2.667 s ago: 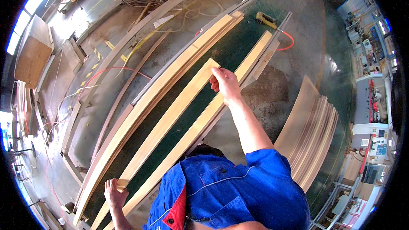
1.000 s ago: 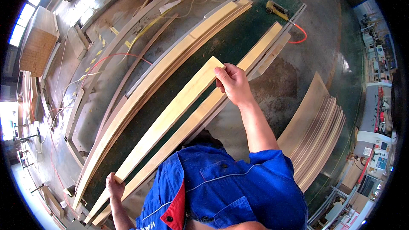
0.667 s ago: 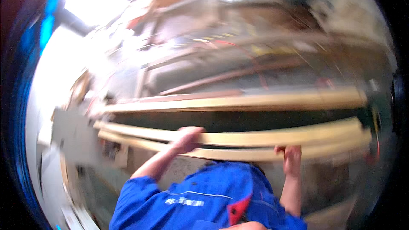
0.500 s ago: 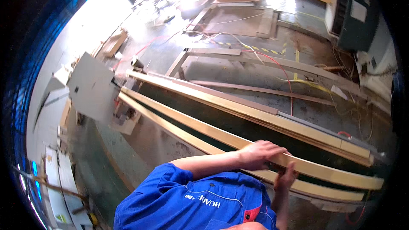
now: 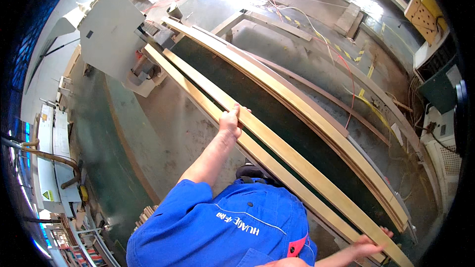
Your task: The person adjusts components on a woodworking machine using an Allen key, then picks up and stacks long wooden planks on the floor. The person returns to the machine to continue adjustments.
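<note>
A long pale wooden strip (image 5: 292, 160) runs slantwise in front of me, from the machine at far left to the near right. My left hand (image 5: 231, 121) is closed round its middle, with the thumb up against it. Near its right end my right hand (image 5: 367, 245) holds the strip from beneath, the fingertips showing past its far edge. A second pale strip (image 5: 277, 172) lies alongside, closer to my body, with a narrow dark gap between the two.
Beyond a dark green surface (image 5: 203, 64) lies a stack of long pale boards (image 5: 297, 104). A grey panel (image 5: 110, 34) stands at the machine on the far left. Red and yellow hoses (image 5: 378, 111) trail over the floor at right, beside a low frame (image 5: 302, 34).
My left hand has moved left along the strip to its middle, and my right hand has shifted toward its right end. The view has turned, so the strips slant more steeply.
</note>
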A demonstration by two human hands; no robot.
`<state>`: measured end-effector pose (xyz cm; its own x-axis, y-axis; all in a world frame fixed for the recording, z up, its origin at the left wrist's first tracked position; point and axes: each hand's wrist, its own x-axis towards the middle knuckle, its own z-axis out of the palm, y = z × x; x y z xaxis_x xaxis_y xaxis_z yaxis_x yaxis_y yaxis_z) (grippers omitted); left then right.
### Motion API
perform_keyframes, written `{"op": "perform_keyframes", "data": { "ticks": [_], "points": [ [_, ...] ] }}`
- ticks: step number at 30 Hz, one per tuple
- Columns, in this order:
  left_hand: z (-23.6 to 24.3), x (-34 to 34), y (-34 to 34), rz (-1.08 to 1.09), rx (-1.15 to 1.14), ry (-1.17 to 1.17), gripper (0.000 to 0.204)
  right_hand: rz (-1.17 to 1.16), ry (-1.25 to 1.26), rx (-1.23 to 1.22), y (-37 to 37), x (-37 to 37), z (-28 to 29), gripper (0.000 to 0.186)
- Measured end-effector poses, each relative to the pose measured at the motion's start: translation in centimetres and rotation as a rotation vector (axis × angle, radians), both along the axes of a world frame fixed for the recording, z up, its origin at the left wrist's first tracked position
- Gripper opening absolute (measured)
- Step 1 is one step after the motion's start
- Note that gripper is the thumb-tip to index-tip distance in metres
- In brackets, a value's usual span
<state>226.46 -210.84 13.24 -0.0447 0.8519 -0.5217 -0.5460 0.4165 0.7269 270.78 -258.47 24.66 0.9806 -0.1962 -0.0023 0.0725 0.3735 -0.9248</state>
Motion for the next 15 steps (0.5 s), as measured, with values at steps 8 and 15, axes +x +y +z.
{"op": "perform_keyframes", "data": {
  "ticks": [8, 15],
  "points": [
    [9.4, 0.0, -3.9, -0.186, 0.067, -0.083, 0.031, 0.058, 0.264, -0.131, 5.4, -6.9, -3.3, 0.046],
    [13.6, -9.3, 8.7, 0.066, 0.332, 0.0, 0.025, -0.113, -0.051, -0.727, 11.2, -18.3, 7.0, 0.047]
  ]
}}
